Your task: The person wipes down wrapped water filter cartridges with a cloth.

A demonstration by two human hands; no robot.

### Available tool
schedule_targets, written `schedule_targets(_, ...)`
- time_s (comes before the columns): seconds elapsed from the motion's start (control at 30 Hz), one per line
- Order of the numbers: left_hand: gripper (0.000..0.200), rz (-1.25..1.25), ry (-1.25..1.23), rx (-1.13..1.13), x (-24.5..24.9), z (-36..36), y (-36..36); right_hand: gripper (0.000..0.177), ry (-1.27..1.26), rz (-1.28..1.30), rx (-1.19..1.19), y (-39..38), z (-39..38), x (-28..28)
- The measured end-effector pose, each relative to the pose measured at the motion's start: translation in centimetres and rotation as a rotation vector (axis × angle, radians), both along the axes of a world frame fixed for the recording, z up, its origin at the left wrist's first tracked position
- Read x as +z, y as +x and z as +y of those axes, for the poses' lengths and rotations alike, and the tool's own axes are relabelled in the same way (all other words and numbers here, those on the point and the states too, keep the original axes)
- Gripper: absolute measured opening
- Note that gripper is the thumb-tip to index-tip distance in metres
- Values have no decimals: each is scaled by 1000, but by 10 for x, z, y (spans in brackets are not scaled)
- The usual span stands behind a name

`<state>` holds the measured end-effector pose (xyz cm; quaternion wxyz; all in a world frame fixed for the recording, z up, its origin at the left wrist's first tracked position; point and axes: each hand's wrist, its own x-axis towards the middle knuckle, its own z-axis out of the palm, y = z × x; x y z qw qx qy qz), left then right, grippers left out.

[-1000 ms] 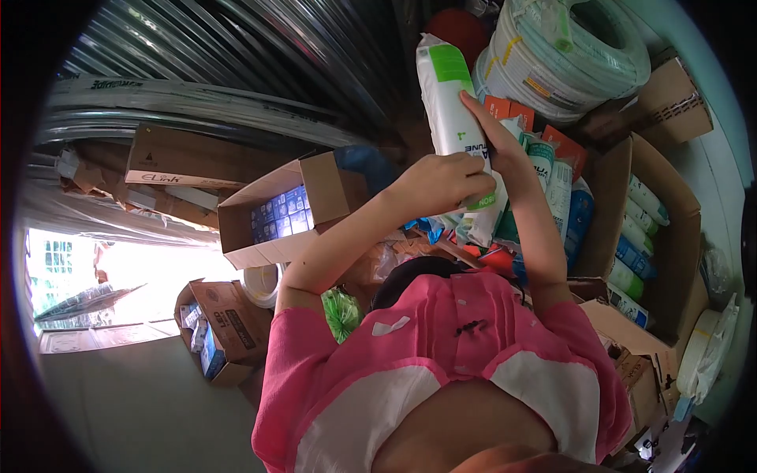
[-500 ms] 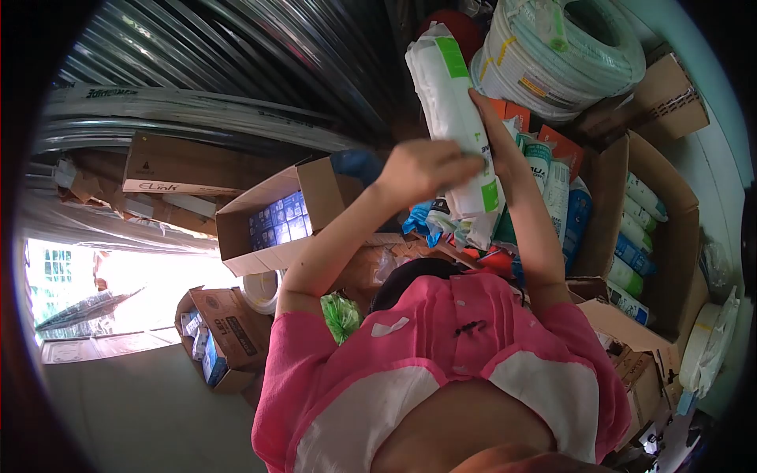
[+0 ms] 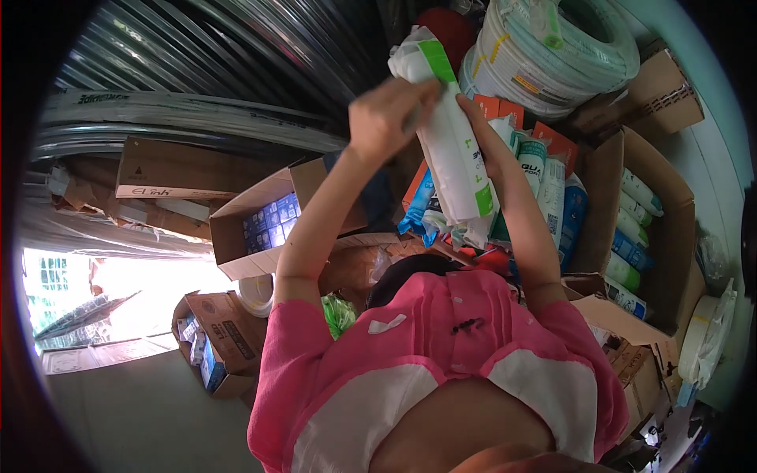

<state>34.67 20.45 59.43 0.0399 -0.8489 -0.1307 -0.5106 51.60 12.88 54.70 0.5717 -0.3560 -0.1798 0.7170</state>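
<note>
A long white plastic-wrapped pack (image 3: 453, 150) with green bands at its ends is tilted up in front of me. My right hand (image 3: 482, 140) grips it along its right edge, with the fingers partly hidden behind it. My left hand (image 3: 390, 118) is at the pack's upper left side, its fingers curled in and blurred by motion. Whatever those fingers hold, if anything, cannot be made out. Just past the pack's lower end are blue plastic packaging (image 3: 419, 209) and several upright white and green packs (image 3: 530, 165).
An open carton (image 3: 686, 236) of rolled packs stands at right. Coiled white hose (image 3: 512, 79) lies at the upper right. Left of me are a carton of blue boxes (image 3: 236, 236), a long ELink box (image 3: 169, 165) and metal tubing (image 3: 205, 55). A smaller open carton (image 3: 229, 323) sits lower left.
My left hand has moved up along the pack, from its lower half to near its top end. The pack has shifted slightly left, with my right hand still on it.
</note>
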Motion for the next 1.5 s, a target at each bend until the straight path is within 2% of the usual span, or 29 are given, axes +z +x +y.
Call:
schedule_targets(0.03, 24, 85, 28, -86, -7, -5, -1, 47, 8, -31, 27, 2, 2, 0)
schedule_targets(0.13, 28, 224, 149, -28, -14, -11, -8, 46, 24, -135, 54, 9, 5, -6)
schedule_targets(0.2, 27, 215, 145, 46, -6, 4, -9, 46, 27, -219, 15, 8, 9, -14)
schedule_targets(0.27, 16, 33, 72, 177, 1, 23, -4, 46, 29, -262, 24, 3, 8, -11)
schedule_targets(0.33, 14, -30, -30, 279, 7, 31, -2, 47, 50, -271, 20, -4, 10, -9)
schedule_targets(0.4, 14, -3, -3, 202, -1, 25, 0, 49, 78, -245, -1, -9, 11, -12)
schedule_targets(0.5, 12, 126, -10, 69, -16, -8, 1, 55, 89, 60, -89, -15, 11, -25)
schedule_targets(0.63, 10, 161, -83, -11, -21, -26, 1, 59, 224, 165, -156, -11, 13, -21)
schedule_targets(0.73, 14, 228, -3, -31, -15, -25, -5, 53, 250, 291, -79, -2, 16, -19)
schedule_targets(0.8, 14, 207, -26, 4, -7, -25, -11, 51, 221, 285, -69, 11, 24, -46)
schedule_targets(0.87, 13, 175, -63, 47, -4, -23, -17, 51, 239, 337, -19, 11, 24, -50)
schedule_targets(0.93, 12, 134, -116, 93, -2, -21, -21, 53, 302, 449, 68, 4, 20, -53)
schedule_targets(1.03, 17, 208, -26, -29, 3, -40, -22, 58, 511, 826, 207, -14, 14, -58)
schedule_targets(1.13, 25, 343, 130, -106, 9, -74, -21, 63, 377, 626, -47, -37, -13, -21)
schedule_targets(1.17, 26, 332, 169, -101, 4, -80, -18, 64, 317, 508, 66, -34, -16, -15)
schedule_targets(1.27, 27, 384, 178, -57, 10, -79, -20, 65, 266, 432, -26, -45, -24, 11)
schedule_targets(1.33, 28, 411, 174, 37, 20, -55, -23, 60, 344, 447, 132, -25, -12, -8)
schedule_targets(1.4, 25, 360, 26, 211, 31, -28, -28, 57, 433, 476, 317, -11, -9, -18)
schedule_targets(1.43, 23, 342, 16, 233, 29, -25, -28, 52, 325, 380, 234, -14, -17, -1)
schedule_targets(1.5, 20, 299, 4, 268, 26, -19, -24, 51, 213, 412, 117, -16, -12, -2)
